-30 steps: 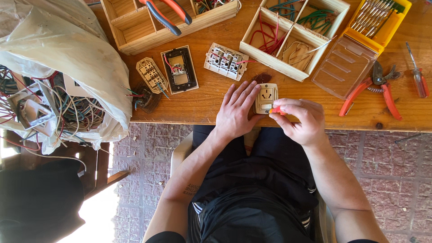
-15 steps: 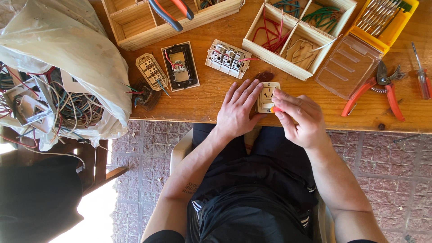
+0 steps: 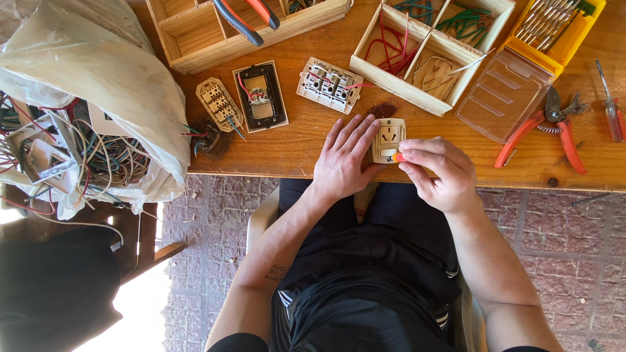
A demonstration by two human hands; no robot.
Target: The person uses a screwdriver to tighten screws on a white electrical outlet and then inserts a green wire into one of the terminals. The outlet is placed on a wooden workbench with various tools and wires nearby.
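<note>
A cream wall socket plate (image 3: 388, 139) lies near the front edge of the wooden table (image 3: 293, 146). My left hand (image 3: 343, 160) rests flat beside it, fingertips pressing its left side. My right hand (image 3: 440, 172) is closed around a small tool with an orange handle (image 3: 398, 157), whose end meets the lower part of the socket plate. The tool's tip is hidden by my fingers.
Three dismantled switch and socket parts (image 3: 261, 98) lie left of the hands. A wooden tray of coloured wires (image 3: 427, 45), a yellow tool case (image 3: 554, 29), red-handled cutters (image 3: 544, 127) and a screwdriver (image 3: 611, 107) lie to the right. A white bag of wires (image 3: 85, 111) sits at far left.
Both hands stay on the socket plate; the right hand has shifted only slightly. The view has drifted a little.
</note>
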